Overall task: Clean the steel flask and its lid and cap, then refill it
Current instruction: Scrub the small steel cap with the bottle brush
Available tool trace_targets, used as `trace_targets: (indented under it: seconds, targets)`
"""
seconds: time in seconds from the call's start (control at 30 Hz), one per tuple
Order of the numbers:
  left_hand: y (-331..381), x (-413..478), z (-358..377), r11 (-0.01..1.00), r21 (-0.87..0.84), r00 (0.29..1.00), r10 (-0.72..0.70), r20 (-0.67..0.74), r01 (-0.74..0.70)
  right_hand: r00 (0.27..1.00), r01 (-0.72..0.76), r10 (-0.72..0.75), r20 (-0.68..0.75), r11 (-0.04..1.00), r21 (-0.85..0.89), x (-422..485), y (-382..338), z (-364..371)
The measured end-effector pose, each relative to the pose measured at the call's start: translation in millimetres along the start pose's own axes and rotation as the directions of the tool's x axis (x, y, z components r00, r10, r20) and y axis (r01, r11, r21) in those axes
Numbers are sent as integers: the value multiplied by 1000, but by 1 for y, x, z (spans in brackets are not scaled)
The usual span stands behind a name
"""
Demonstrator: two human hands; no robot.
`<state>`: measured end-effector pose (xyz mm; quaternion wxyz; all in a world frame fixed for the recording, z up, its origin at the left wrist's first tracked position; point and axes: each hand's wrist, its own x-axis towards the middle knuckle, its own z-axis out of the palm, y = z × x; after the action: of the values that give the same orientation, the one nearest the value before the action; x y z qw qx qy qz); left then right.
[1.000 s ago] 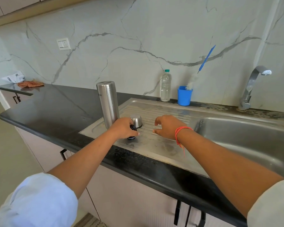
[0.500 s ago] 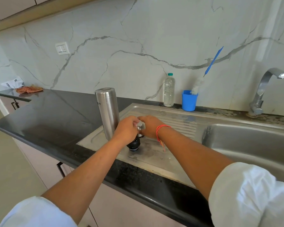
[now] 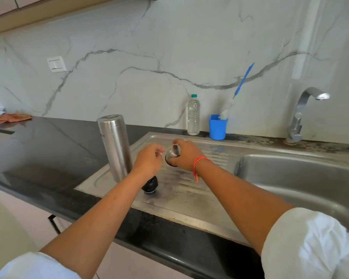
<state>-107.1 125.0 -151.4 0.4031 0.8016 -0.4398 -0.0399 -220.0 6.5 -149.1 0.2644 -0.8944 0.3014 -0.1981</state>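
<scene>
Right hand (image 3: 186, 156) grips cap (image 3: 172, 153), lifted off drainboard (image 3: 189, 200) where it stood a second ago. Left hand (image 3: 149, 161) curled beside it — contact unclear — now off lid (image 3: 150, 186), lying below. Flask (image 3: 115, 146) stands left. Cap's wash likely next — sink (image 3: 310, 178) right. Flask's small mark unreadable.

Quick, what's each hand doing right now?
Left hand: closed, fingers curled, holding nothing visible.
Right hand: holding the steel cap.
</scene>
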Motion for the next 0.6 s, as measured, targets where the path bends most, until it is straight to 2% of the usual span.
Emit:
trace_targets:
  seconds: [0.1, 0.2, 0.3, 0.4, 0.47, 0.5, 0.6]
  targets:
    - [26, 2, 22, 999, -43, 999, 32, 41, -30, 992, -78, 85, -90, 994, 75, -24, 28, -41]
    - [68, -3, 60, 991, -122, 992, 74, 100, -62, 939, -245, 294, -178, 936, 252, -53, 65, -82]
    - [114, -14, 105, 973, -215, 972, 128, 197, -85, 858, -325, 473, -199, 801, 502, -80, 106, -121]
    - [161, -22, 149, 954, -282, 938, 188, 290, -103, 769, -312, 614, -177, 602, 735, -106, 149, -159]
    - [190, -21, 175, 944, -293, 915, 244, 322, -149, 701, -311, 698, -144, 481, 820, -121, 173, -180]
    - [203, -19, 186, 942, -287, 904, 269, 331, -175, 679, -315, 723, -132, 449, 836, -128, 182, -188]
    - [238, -8, 216, 929, -252, 866, 350, 358, -271, 656, -341, 742, -138, 454, 823, -141, 206, -210]
